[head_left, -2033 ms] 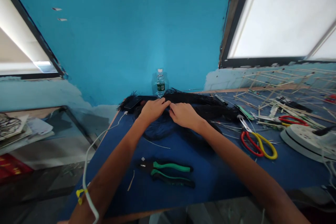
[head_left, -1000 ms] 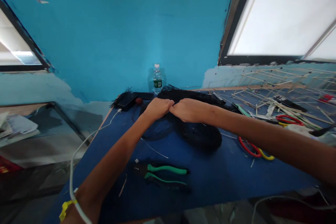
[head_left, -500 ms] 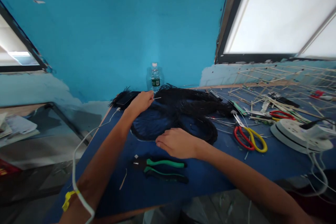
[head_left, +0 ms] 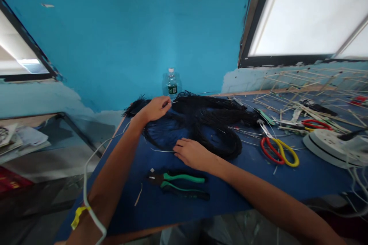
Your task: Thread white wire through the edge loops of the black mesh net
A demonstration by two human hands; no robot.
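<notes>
Black strands in a wide looped bundle (head_left: 212, 116) lie on the blue table. My left hand (head_left: 156, 109) is closed at the bundle's upper left, and a short thin pale wire (head_left: 174, 102) juts from its fingertips. Lower down, my right hand (head_left: 193, 154) has its fingers pressed together on a thin metal wire (head_left: 161, 151), whose bent end reaches left over the table. Below the right hand lie green-handled pliers (head_left: 184, 184), jaws pointing left. A clear bottle (head_left: 172, 84) with a green label stands behind the bundle.
Scissors (head_left: 278, 151) with red and yellow handles lie at the right, beside a white round power strip (head_left: 324, 147). Thin sticks form a frame (head_left: 310, 80) at the back right. A white cable (head_left: 86, 183) crosses my left forearm. The blue table (head_left: 169, 214) ends close in front.
My left hand has risen slightly, still with the pale wire at its fingertips. The wire at my right hand now shows a free bent end on the left. The view has shifted slightly.
</notes>
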